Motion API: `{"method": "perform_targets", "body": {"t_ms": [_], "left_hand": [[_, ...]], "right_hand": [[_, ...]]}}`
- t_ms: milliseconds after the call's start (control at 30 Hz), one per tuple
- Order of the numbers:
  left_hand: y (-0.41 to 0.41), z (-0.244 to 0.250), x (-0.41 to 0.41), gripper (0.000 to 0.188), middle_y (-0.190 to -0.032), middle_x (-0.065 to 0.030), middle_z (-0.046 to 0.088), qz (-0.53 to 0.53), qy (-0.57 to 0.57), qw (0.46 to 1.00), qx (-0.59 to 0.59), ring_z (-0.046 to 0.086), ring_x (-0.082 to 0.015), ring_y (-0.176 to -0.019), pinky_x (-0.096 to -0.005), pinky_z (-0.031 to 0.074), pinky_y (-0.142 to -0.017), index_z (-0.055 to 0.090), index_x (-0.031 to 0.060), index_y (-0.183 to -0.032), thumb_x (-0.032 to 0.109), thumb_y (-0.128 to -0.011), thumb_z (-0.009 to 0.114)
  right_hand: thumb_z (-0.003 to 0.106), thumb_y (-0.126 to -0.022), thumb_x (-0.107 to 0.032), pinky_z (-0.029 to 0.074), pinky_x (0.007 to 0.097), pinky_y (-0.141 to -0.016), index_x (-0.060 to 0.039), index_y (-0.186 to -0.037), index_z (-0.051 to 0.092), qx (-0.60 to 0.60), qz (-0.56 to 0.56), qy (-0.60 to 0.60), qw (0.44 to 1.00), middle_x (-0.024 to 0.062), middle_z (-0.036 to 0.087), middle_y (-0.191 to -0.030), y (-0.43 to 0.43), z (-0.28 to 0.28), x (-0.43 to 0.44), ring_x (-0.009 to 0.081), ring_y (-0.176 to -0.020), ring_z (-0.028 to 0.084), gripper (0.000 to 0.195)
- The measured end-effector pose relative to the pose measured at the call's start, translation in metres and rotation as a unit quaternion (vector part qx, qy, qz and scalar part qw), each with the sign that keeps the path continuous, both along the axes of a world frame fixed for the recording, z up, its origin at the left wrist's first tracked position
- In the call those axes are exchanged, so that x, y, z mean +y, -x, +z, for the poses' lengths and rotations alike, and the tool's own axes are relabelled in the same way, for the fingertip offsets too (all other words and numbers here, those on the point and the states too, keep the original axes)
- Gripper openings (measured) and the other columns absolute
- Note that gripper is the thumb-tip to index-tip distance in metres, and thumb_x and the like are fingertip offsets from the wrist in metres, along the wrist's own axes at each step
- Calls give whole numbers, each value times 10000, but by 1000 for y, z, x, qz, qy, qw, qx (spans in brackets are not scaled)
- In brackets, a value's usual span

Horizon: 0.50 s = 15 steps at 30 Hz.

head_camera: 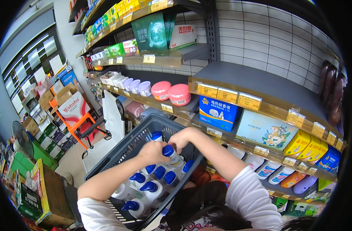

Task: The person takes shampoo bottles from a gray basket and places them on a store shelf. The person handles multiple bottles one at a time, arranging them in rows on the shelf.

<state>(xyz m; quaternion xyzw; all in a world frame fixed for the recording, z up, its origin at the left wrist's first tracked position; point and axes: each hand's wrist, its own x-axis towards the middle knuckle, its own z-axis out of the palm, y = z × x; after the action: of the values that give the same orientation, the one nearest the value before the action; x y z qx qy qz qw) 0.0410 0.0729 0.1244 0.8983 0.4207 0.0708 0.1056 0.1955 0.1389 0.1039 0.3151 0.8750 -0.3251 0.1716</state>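
Observation:
A dark grey plastic basket (106, 161) sits before me, holding several white bottles with blue caps or pump heads. Over its far part, my left hand (154, 152) is closed around a white bottle with a blue cap (172, 157). The fingers of my right hand (180, 139) are bent beside that same cap; whether they grip it is hidden. Another blue-capped bottle (157, 135) stands just behind my left hand. White pump bottles (154, 192) with blue heads fill the near part of the basket.
Store shelves (251, 75) run along the far and right sides, with pink round tubs (179, 94) and a blue box (217, 113) close by. On the left are a folding cart (112, 115), an orange chair (75, 124), a fan (22, 140) and a large cardboard box (56, 196).

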Motion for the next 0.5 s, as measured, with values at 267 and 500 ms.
{"method": "perform_targets", "body": {"t_ms": [267, 500], "left_hand": [[-36, 182, -48, 395, -809, -58, 590, -125, 9, 946, -300, 561, -98, -746, -252, 470, -693, 556, -29, -906, 128, -573, 699], [-119, 174, -12, 509, -988, -144, 572, -262, 57, 831, -488, 570, -170, -874, -275, 470, -740, 423, -49, -1094, 183, -717, 673]], "right_hand": [[688, -674, -241, 394, 341, -859, -10, -1174, 319, 447, -198, -231, 841, 162, 502, -1087, -74, 98, -116, 253, -1017, 497, 663], [612, -760, -208, 417, 344, -836, 27, -1113, 307, 517, -319, -414, 678, 187, 526, -1028, -112, 154, -124, 267, -999, 517, 523]]}}
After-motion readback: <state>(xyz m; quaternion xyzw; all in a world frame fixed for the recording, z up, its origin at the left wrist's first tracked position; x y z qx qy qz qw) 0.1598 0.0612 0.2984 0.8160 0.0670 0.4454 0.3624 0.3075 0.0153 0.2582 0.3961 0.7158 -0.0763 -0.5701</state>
